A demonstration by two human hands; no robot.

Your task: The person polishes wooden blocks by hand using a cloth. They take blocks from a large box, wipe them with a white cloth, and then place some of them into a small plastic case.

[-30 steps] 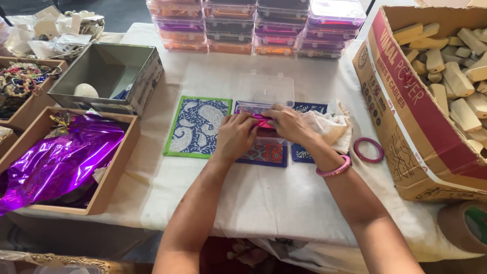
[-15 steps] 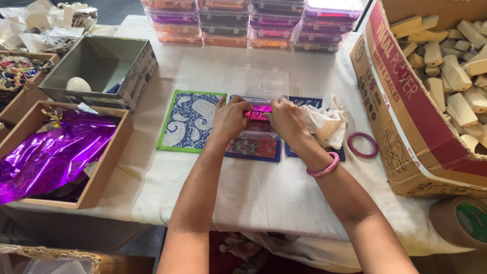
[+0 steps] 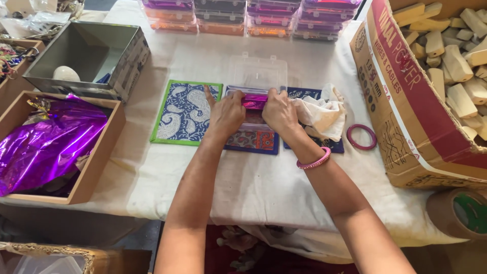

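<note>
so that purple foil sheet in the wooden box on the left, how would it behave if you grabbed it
The purple foil sheet lies crumpled, with sharp creases and bright glare, so it is probably thin, very light and floppy. It would likely crinkle and keep new folds rather than spring back. Its glossy surface may slip between fingers. It fills much of the wooden box, so it might drag across the rim.

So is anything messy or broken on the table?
Mostly tidy. The big cardboard box on the right lies tipped on its side, its edge torn, with wooden blocks heaped inside. A cloth sits crumpled beside the right hand. Nothing looks spilled.
</note>
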